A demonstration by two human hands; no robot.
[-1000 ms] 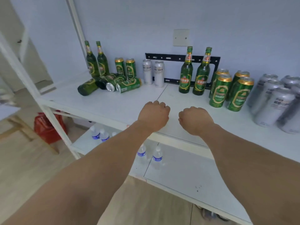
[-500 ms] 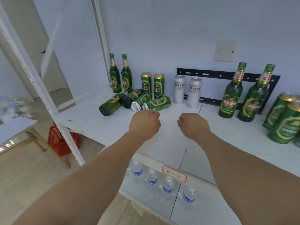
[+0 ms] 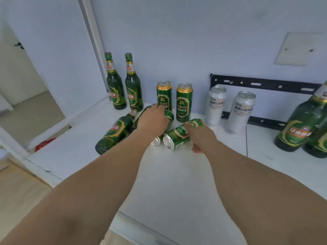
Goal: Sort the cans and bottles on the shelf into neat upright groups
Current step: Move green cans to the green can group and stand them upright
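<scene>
Mid-frame on the shelf (image 3: 177, 183), the left hand (image 3: 153, 119) covers one fallen can (image 3: 169, 116), the right hand (image 3: 200, 134) wraps another (image 3: 178, 136); lifted carelessly, they could topple the standing cans (image 3: 184, 102).

Two green bottles (image 3: 123, 82) stand upright far left, two green cans (image 3: 174, 101) and two silver cans (image 3: 228, 110) next to them. Near those, a bottle (image 3: 115, 132) and green can (image 3: 178, 136) lie tipped over.

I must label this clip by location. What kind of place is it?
Probably a plain indoor storage room: a white metal shelf against a bare pale wall, holding green glass beer bottles and silver drink cans.
</scene>
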